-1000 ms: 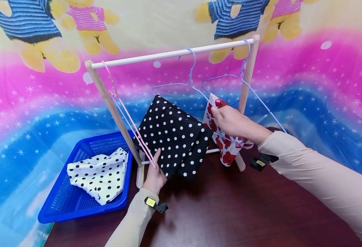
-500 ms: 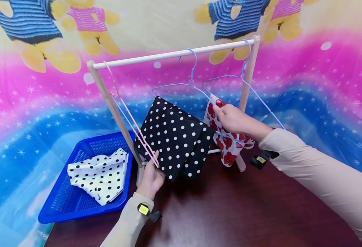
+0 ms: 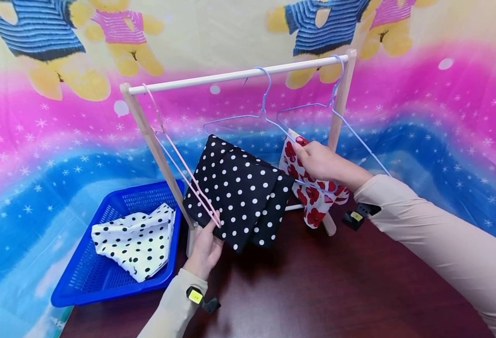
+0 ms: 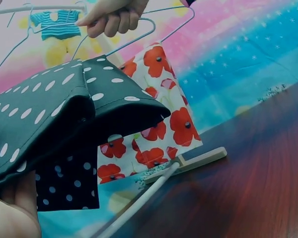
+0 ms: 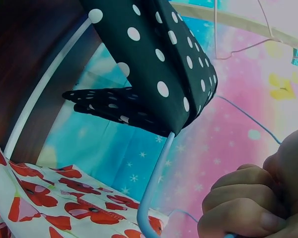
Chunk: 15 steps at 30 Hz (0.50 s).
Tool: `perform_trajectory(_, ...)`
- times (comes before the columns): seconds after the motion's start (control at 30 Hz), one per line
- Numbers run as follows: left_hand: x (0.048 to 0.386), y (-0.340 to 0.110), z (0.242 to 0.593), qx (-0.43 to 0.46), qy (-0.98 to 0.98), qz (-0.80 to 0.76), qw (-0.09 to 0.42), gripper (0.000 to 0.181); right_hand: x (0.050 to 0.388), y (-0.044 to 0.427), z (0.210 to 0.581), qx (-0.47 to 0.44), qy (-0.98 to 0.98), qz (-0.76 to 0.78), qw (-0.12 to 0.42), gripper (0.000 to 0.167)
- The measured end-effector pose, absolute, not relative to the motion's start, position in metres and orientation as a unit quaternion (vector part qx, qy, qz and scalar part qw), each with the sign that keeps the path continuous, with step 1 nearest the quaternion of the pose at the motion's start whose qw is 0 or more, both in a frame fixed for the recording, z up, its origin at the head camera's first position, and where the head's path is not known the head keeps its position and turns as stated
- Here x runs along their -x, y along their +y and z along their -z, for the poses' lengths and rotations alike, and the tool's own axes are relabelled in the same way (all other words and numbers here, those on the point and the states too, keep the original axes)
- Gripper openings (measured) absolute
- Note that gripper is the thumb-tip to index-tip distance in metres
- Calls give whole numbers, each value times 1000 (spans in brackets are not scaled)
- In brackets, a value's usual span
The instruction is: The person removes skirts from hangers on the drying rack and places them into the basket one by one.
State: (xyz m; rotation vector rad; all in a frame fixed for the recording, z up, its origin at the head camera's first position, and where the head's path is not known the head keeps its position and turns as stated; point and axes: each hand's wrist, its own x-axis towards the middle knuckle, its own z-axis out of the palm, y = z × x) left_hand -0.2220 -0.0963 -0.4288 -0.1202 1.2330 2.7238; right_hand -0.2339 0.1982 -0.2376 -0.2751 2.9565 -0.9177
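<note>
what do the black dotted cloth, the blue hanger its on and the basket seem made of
Black dotted cloth: fabric, smooth with slight sheen, draping in soft folds; fibre unclear.
Blue hanger: probably plastic-coated wire, thin and evenly coloured with a soft highlight; core hidden.
Basket: likely moulded plastic, semi-gloss, judging by perforated walls and smooth rim.

Left forearm (image 3: pixel 169 305) enters from bottom edge of head view, slants up and rightward, pale sleeve (image 3: pixel 178 288) ending at wrist. Left hand (image 3: pixel 206 245) in pinching grip, thumb upward, fingers (image 4: pixel 24 193) beneath, partly hidden. Right forearm (image 3: pixel 434 239) reaches in from right edge, slanting up and leftward, wrist bare. Right hand (image 3: pixel 321 162) higher than left, well apart; fingers curled tight in grip, thumb pointing leftward.
</note>
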Motion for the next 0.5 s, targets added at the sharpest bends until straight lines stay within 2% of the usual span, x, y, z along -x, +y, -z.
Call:
perform_trajectory(0.33, 216, -98, 429, 35, 437, -896, 76, 21, 237, 200, 234, 78, 955, 284, 22, 55)
perform_trajectory(0.5, 211, -100, 429, 32, 437, -895, 84, 21, 238, 201, 233, 63, 957, 281, 25, 55)
